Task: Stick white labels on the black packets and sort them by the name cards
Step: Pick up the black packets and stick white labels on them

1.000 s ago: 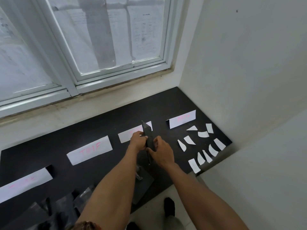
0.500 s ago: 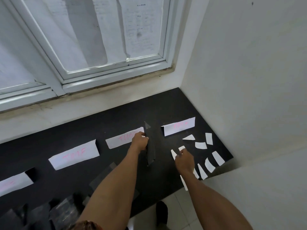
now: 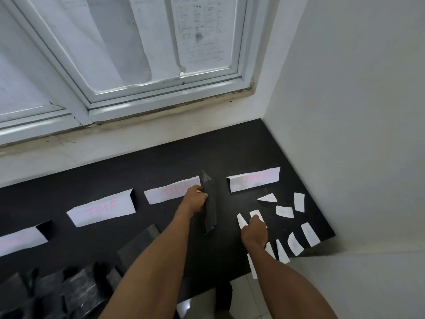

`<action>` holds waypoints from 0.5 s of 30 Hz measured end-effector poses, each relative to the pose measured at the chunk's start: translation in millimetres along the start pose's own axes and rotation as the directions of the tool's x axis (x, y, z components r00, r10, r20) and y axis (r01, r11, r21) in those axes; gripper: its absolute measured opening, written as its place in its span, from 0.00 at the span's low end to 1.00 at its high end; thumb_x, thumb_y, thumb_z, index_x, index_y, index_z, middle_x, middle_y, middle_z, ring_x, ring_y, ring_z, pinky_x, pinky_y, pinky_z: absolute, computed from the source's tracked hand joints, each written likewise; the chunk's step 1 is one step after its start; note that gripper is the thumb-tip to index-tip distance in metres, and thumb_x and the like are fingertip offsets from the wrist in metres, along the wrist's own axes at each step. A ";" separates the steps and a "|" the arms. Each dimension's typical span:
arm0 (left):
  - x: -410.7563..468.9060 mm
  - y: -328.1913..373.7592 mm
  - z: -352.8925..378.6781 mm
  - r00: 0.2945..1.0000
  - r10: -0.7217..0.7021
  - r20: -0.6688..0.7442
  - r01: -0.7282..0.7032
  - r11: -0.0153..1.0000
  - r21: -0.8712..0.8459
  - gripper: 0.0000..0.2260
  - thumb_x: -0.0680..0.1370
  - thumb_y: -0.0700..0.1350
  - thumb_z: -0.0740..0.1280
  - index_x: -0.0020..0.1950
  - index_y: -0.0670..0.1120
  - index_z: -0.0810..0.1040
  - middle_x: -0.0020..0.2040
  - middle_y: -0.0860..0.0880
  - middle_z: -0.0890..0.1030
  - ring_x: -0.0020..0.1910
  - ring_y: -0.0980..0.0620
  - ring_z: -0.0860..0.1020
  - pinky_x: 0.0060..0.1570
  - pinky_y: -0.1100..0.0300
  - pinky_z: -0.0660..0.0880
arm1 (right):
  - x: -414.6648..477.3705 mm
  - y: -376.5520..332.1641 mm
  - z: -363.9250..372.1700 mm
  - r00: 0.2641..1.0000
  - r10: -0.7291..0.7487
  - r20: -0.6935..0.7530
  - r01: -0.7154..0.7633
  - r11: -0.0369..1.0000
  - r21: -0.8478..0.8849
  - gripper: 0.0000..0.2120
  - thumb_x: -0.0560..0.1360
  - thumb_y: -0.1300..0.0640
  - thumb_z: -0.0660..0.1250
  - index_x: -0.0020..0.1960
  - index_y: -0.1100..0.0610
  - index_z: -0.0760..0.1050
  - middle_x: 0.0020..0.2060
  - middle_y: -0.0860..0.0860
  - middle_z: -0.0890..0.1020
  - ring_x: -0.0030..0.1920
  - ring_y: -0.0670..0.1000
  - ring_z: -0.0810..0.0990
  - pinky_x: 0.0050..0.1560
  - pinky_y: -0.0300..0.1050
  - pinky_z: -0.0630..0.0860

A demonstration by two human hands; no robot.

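My left hand point(image 3: 195, 200) grips a black packet point(image 3: 209, 208) and holds it upright on edge above the black table point(image 3: 161, 162), between two white name cards. My right hand point(image 3: 254, 232) reaches down onto a white label point(image 3: 255, 213) among several loose white labels on the right of the table; whether its fingers pinch the label I cannot tell. Folded name cards with pink writing stand in a row: one on the right point(image 3: 254, 179), one behind my left hand point(image 3: 170, 192), one further left point(image 3: 102, 209) and one at the left edge point(image 3: 20, 240).
More black packets point(image 3: 78, 288) lie in a pile at the table's front left, with one flat packet point(image 3: 138, 242) beside my left forearm. A window sill runs behind the table. A white wall closes the right side. Tiled floor shows below the front edge.
My right hand let go of the packet and moved right and down to the loose labels. My left hand kept the packet upright. The camera view shifted to the right.
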State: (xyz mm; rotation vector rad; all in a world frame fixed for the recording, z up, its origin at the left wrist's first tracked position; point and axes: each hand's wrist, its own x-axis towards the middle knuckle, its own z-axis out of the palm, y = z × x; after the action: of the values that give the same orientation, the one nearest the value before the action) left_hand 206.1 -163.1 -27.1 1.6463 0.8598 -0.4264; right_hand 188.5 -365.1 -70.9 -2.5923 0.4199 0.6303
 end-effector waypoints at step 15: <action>-25.8 19.6 -26.8 1.000 0.019 -0.024 -0.023 0.982 -0.189 0.10 0.78 0.36 0.62 0.58 0.44 0.71 0.58 0.39 0.78 0.55 0.41 0.79 0.50 0.46 0.80 | -29.1 -66.5 -41.7 0.995 0.011 -0.097 0.040 0.864 0.501 0.18 0.72 0.55 0.70 0.60 0.58 0.76 0.53 0.56 0.82 0.56 0.56 0.79 0.50 0.43 0.69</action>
State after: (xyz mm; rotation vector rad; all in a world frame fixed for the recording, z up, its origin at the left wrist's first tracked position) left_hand 198.7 -146.7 10.9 1.4851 0.8716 -0.3022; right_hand 204.3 -322.7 -0.5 -2.1232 0.5171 0.3300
